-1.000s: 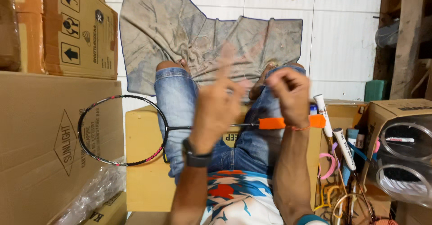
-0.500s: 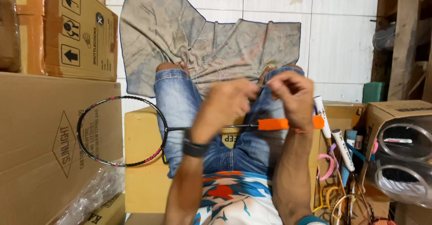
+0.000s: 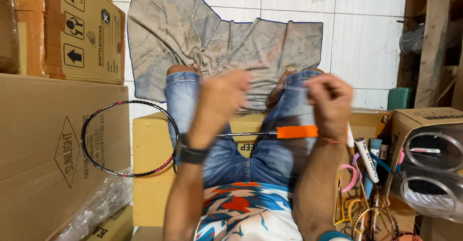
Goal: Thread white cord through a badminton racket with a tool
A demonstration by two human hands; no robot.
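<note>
Item: badminton racket point(image 3: 159, 140), unstrung, lying across my lap, orange handle point(image 3: 296, 132) under right hand point(image 3: 330, 99). Right grip pinched shut on thin string point(image 3: 289, 90); left hand point(image 3: 219, 103) blurred, closure unclear. Step judged: drawing string taut.

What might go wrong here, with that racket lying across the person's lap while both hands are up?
1. The badminton racket lies across the thighs with neither the left hand nor the right hand gripping it, and its head hangs past the knee: it may slide off.
2. The hands seem to stretch a thin, blurred strip; it could snag or slip.
3. Loose rackets crowd the right elbow.
</note>
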